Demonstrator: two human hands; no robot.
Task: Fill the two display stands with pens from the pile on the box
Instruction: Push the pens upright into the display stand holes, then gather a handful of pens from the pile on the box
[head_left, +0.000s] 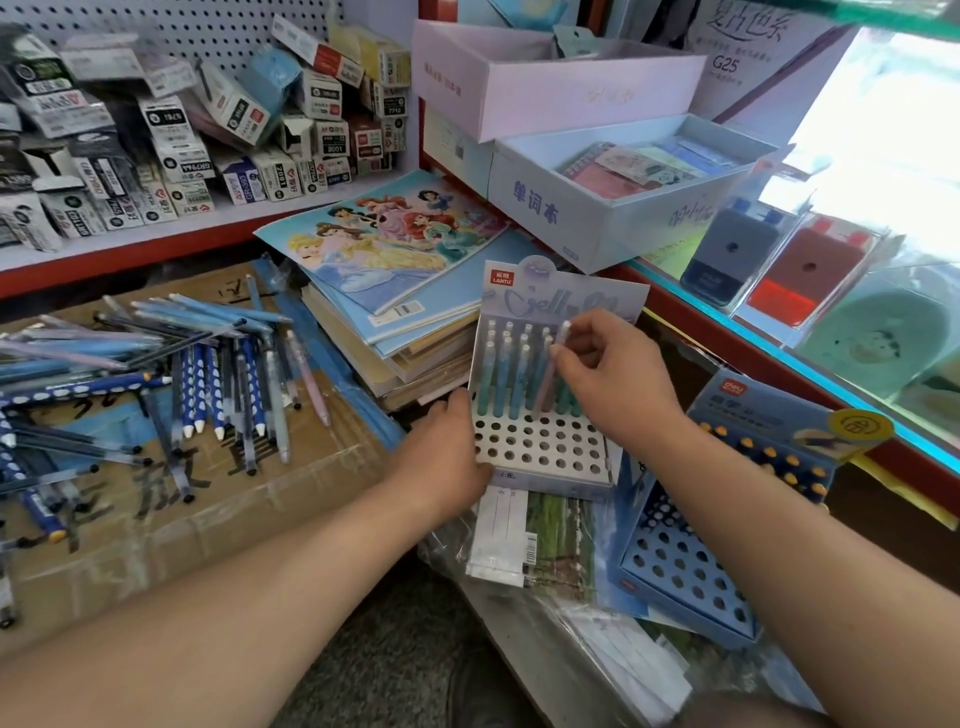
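Pens (208, 374) lie in a loose pile on the cardboard box (156, 519), well to the left of the white display stand (540, 452). More of them, the teal and blue pens (511, 374), already stand upright in that stand's rear rows, while the holes in its front rows show open. Our left hand (441, 457) grips the stand by its left edge, thumb at the front corner. Our right hand (613, 374) is above the stand's right side, pinching a pale pink pen (550, 374) near its top between thumb and fingers. The pen leans slightly, its lower end down among the standing ones (we cannot tell whether the tip sits in a hole). Just right of the white stand, and nearer to us, the blue display stand (691, 561) lies tilted, with yellow-tipped pens (769, 457) along its back. Behind the white stand and touching it is a stack of books (405, 249).
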